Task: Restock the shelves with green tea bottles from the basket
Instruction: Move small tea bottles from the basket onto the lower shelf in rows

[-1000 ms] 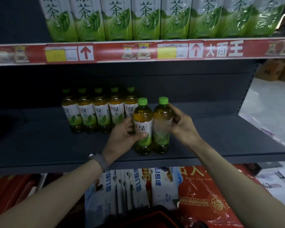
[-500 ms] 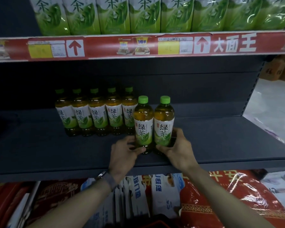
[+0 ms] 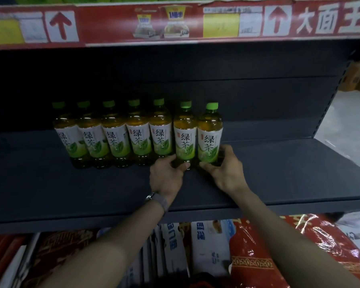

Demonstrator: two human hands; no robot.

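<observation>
1. You are gripping the sixth bottle [image 3: 185, 138] low down with your left hand [image 3: 166, 175], fingers and thumb curling round the clear foot below the label.
2. Your right hand [image 3: 227, 171] is wrapping the foot of the seventh bottle [image 3: 210, 136], at the right end of the row, in the same way.
3. Both bottles are standing upright on the shelf [image 3: 279, 173], touching each other. They are sitting just beside the five bottles [image 3: 114, 136] to their left, and seem to be a touch nearer to you than that row.
4. You are probably handling some weight here, since each bottle is looking full to the shoulder.
5. The thin plastic walls are likely giving a little under a squeeze. The glossy label sleeve is probably offering a slippery surface.
6. The foot where you are holding is likely the stiffest part, so this low grip is suiting a slide along the shelf.
7. Tall and narrow, they are risking a topple if you are pushing them high up.
8. For lifting, I would be taking hold mid-body, round the label, or just under the green cap.
9. The basket is not showing clearly in this view.
</observation>
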